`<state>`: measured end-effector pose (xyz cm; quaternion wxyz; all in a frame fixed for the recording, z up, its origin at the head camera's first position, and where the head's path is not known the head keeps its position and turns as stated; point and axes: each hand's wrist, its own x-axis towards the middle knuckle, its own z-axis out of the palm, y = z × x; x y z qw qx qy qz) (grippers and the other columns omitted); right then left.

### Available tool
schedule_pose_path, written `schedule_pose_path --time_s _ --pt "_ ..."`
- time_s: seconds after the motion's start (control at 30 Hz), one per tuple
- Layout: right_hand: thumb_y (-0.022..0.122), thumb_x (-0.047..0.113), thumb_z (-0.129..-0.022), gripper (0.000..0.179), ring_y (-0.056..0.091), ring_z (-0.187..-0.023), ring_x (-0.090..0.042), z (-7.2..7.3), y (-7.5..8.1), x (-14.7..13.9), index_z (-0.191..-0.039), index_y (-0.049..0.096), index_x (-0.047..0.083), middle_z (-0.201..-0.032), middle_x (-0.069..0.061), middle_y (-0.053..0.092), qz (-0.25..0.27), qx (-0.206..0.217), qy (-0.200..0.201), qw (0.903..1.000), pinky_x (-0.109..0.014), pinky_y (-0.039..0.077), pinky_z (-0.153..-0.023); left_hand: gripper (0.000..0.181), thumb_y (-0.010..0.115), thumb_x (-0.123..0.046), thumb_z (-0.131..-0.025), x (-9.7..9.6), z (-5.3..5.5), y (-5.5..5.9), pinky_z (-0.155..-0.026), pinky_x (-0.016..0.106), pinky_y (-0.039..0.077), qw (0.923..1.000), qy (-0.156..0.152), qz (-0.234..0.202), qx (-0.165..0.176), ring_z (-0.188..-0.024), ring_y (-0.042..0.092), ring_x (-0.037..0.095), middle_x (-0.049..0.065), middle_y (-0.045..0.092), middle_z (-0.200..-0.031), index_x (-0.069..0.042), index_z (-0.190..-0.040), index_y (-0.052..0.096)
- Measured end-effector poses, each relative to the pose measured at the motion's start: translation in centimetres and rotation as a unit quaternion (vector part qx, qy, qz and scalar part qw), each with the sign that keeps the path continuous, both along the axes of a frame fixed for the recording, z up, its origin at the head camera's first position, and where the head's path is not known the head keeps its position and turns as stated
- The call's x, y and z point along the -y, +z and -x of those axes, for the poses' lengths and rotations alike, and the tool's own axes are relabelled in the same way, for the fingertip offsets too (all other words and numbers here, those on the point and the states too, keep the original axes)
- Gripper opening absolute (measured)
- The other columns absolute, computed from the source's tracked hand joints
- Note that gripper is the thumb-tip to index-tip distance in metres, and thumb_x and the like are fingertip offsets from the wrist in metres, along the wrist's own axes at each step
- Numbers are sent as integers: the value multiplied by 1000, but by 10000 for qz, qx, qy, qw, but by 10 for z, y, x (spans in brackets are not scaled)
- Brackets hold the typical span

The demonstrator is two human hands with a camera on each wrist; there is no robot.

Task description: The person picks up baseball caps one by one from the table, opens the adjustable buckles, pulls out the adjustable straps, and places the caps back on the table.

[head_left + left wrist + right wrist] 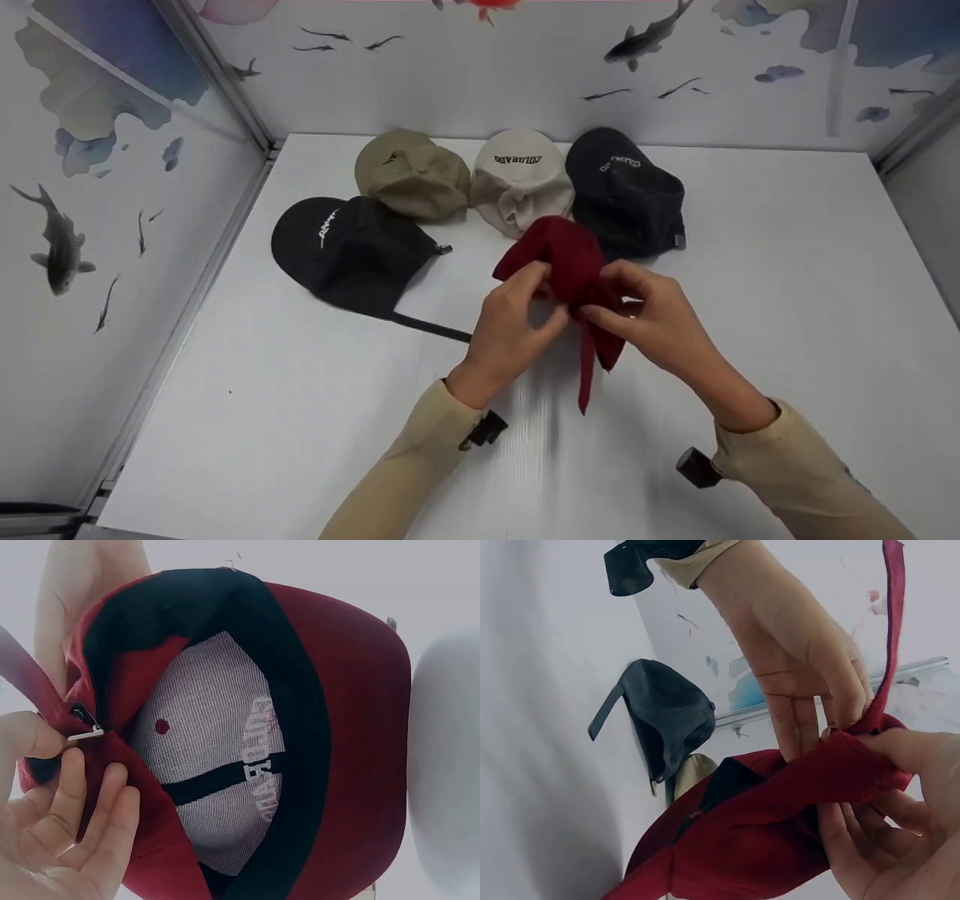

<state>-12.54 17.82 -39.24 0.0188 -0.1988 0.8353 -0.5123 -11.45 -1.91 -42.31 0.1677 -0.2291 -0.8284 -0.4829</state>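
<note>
A dark red baseball cap (pixel 566 255) is held up between both hands over the white table. My left hand (pixel 510 326) is at the cap's back edge; in the left wrist view its thumb and forefinger pinch the small metal buckle (pixel 86 735). My right hand (pixel 664 319) grips the cap's back band between thumb and fingers, beside the left. A loose red strap (pixel 586 367) hangs below the hands in the head view. The cap's opening faces the left wrist camera, showing a pale mesh lining (pixel 202 697) and the red brim (pixel 367 727).
On the white table (pixel 247 435), a khaki cap (pixel 412 176), an off-white cap (pixel 521 180) and a navy cap (pixel 626 195) lie in a row at the back. A black cap (pixel 352 251) lies at left, its long strap (pixel 431 327) reaching toward my left wrist. Printed panels (pixel 480 82) stand behind.
</note>
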Motion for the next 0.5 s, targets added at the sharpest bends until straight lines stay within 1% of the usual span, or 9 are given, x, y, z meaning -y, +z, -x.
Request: schedule_pose_path --time_s 0.13,0.23,0.37,0.5 --pt "70 -3 -88 17 64 -86 -2 1 -2 0 -105 68 -1 -100 -13 72 15 -44 -114 9999 -15 56 -74 21 65 -5 -89 1 1 -1 -86 22 54 9999 -96 -9 32 -94 65 13 5 65 -100 -4 -110 61" --pt "67 -7 -89 18 64 -86 1 2 -2 -2 -106 68 -3 -98 -16 72 15 -65 -186 9998 -12 55 -75 18 66 -9 -90 2 2 -3 -86 22 54 9999 -67 26 -71 -94 63 12 4 64 -99 -6 -107 62" --pt "64 -9 -90 19 65 -87 1 3 -1 -4 -107 67 -4 -99 -17 71 21 -78 -201 9998 -11 54 -77 16 67 -11 -90 2 5 -5 -87 25 54 9995 115 129 -278 -96 60 13 4 59 -102 -7 -105 64" --pt "62 -8 -91 18 65 -85 -2 5 0 -5 -107 68 -3 -99 -15 72 150 -6 -127 9998 -12 55 -76 21 70 -15 -89 3 6 -6 -92 25 51 9987 331 240 -314 -104 55 16 7 53 -111 -7 -107 63"
